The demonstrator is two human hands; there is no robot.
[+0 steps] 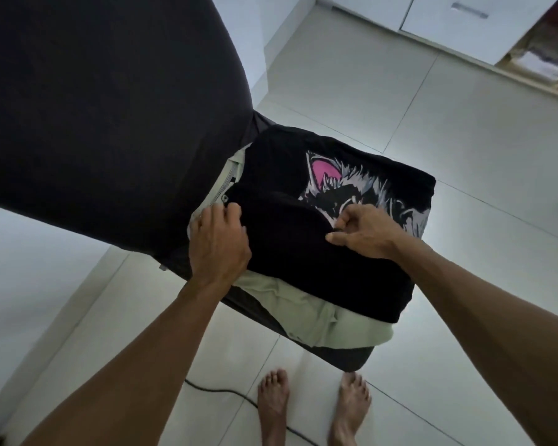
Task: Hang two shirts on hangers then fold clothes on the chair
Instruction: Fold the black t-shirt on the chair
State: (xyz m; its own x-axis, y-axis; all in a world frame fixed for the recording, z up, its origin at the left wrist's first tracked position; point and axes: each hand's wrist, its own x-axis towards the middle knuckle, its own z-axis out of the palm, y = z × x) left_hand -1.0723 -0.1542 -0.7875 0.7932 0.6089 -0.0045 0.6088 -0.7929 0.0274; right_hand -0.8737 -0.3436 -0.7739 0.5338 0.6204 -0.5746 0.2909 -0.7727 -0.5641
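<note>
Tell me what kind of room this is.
Probably a room in a home, perhaps a bedroom. Pale glossy floor tiles, white cabinet doors with a metal handle along the wall, and a black printed T-shirt being folded on a dark padded chair.

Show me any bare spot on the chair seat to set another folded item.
Little room. The black shirt and the pale green garment under it cover the seat; both hands, left hand and right hand, grip the shirt. Only a dark strip of chair seat shows at the near edge. Open floor tiles lie right.
</note>
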